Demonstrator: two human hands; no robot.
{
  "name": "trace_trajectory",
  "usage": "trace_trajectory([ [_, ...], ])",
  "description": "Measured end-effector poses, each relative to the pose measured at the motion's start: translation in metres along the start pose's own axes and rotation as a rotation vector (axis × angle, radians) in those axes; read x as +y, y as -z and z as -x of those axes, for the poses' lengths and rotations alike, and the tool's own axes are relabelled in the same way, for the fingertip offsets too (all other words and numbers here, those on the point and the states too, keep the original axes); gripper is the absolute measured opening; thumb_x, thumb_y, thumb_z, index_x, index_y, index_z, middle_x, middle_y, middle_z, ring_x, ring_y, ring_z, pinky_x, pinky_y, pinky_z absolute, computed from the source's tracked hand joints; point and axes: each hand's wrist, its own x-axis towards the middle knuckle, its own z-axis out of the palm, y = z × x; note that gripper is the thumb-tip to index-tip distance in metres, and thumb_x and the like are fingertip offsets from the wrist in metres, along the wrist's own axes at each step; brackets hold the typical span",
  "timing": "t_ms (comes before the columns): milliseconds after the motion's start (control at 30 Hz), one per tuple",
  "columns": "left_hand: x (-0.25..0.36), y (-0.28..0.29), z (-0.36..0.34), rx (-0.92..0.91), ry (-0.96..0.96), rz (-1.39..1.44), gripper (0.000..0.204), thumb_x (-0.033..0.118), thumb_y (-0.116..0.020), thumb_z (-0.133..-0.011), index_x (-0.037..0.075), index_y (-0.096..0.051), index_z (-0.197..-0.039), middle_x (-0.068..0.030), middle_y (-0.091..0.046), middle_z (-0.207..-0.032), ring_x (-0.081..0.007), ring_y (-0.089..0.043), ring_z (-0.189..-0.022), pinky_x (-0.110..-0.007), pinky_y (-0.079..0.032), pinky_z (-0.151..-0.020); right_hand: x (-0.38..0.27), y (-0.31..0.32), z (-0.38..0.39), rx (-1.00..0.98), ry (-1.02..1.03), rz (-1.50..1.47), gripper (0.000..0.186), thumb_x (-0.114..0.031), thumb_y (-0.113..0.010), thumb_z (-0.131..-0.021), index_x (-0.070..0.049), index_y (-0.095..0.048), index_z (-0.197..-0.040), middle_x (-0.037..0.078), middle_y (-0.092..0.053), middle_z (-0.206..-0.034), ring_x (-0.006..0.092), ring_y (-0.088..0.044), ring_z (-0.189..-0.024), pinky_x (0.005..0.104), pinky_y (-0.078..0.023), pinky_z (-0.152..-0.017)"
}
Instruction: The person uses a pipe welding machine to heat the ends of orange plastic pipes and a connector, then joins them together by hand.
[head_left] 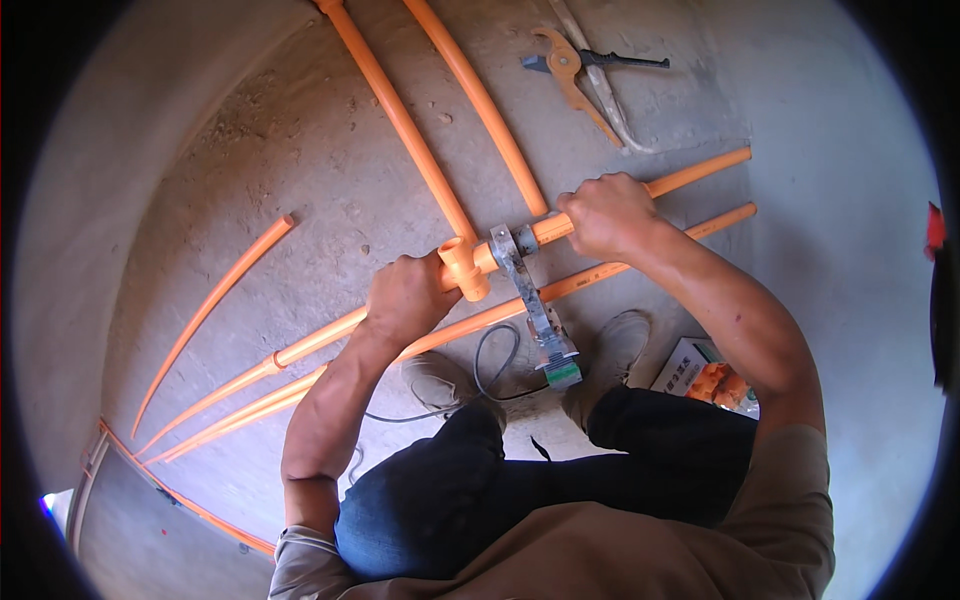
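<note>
My left hand point(408, 298) grips an orange pipe point(310, 345) just left of an orange tee fitting point(463, 266) on its end. My right hand point(608, 215) is closed around another orange pipe point(700, 174) that runs off to the right. Between the two hands stands a grey pipe welding tool point(528, 290) with a green handle end; the tee fitting sits against its left side and the right pipe's end against its right side. The tool's black cable point(485, 365) loops down toward my knees.
Several more orange pipes point(400, 115) lie across the dusty concrete floor, one curved piece point(215, 300) at the left. Orange-handled pipe cutters point(575, 70) lie at the top. A printed carton point(700, 375) sits by my right shoe point(612, 352).
</note>
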Motion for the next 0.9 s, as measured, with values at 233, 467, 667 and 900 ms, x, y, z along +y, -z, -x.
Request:
trace_trajectory([
  [233,-0.003,-0.003,0.001,-0.062,0.011,-0.039,0.036,0.031,-0.07,-0.086,0.009,-0.069,-0.114,-0.0178,-0.073,-0.082,-0.0376,-0.072,-0.076,-0.049,-0.059,-0.071,-0.006,0.013,-0.003,-0.117,-0.037,0.002,0.022,-0.022,-0.067,-0.081,-0.008,-0.078,-0.093,0.017,-0.076,-0.092,0.034,-0.074,-0.09,0.0446,-0.059,-0.081],
  [467,-0.007,-0.006,-0.001,-0.082,-0.01,-0.013,0.037,0.029,-0.066,-0.088,0.007,-0.065,-0.118,-0.0199,-0.073,-0.085,-0.039,-0.072,-0.078,-0.05,-0.059,-0.072,-0.006,0.012,-0.005,-0.165,-0.029,0.027,0.023,-0.024,-0.071,-0.08,-0.007,-0.078,-0.094,0.017,-0.076,-0.093,0.0361,-0.074,-0.091,0.0458,-0.059,-0.083],
  [667,-0.005,-0.003,0.0,-0.099,0.005,-0.028,0.038,0.029,-0.066,-0.088,0.006,-0.065,-0.118,-0.0201,-0.074,-0.087,-0.0388,-0.073,-0.081,-0.049,-0.059,-0.075,-0.006,0.012,-0.006,-0.134,-0.008,0.046,0.024,-0.025,-0.072,-0.08,-0.007,-0.078,-0.095,0.017,-0.076,-0.093,0.0362,-0.074,-0.091,0.0459,-0.059,-0.083],
  [900,-0.001,0.005,0.002,-0.095,-0.004,0.022,0.043,0.03,-0.069,-0.085,0.006,-0.065,-0.12,-0.0203,-0.074,-0.086,-0.0388,-0.072,-0.081,-0.048,-0.059,-0.076,-0.006,0.017,-0.001,-0.117,-0.041,0.024,0.024,-0.024,-0.073,-0.078,-0.007,-0.077,-0.095,0.016,-0.075,-0.091,0.0359,-0.073,-0.088,0.0462,-0.058,-0.081],
])
